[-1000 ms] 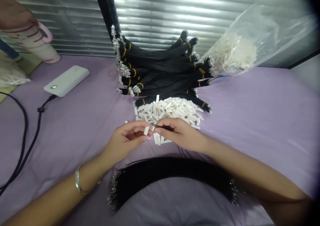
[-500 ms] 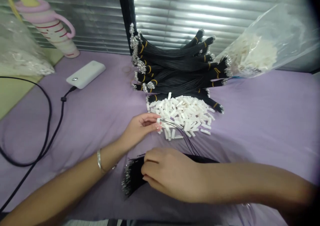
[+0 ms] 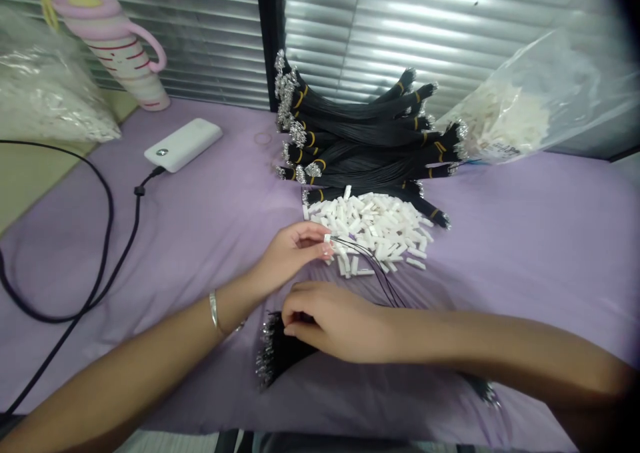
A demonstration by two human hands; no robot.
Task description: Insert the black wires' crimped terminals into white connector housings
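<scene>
A heap of white connectors (image 3: 375, 226) is lying on the purple-covered table (image 3: 530, 253), and clock directions here are counting from its middle, with 12 at the far edge of the head view. At 9 o'clock, against the heap's near-left border, the person's left hand (image 3: 297, 247) is pinching a single white connector (image 3: 327, 238) between thumb and fingers. A few thin black wires (image 3: 375, 261) are running out of that connector towards 4 o'clock and disappearing behind the right forearm. At 7 o'clock the right hand (image 3: 327, 316) is hanging palm down over a loose spread of black wires (image 3: 295, 354), its fingers curling inward; whether they are gripping a wire cannot be told, since the hand itself is hiding the tips. Silver ends are showing on the spread's left side, and more are poking out beyond the right forearm between 4 and 5 o'clock. At 12 o'clock, black wire bundles (image 3: 365, 133) with yellow bands are lying stacked. A clear bag (image 3: 520, 119) of white pieces is leaning at 2 o'clock, a pink-handled tumbler (image 3: 123, 63) is standing at 10, and a white power bank (image 3: 183, 145) is lying between 9 and 10, trailing a black cable (image 3: 137, 216).
</scene>
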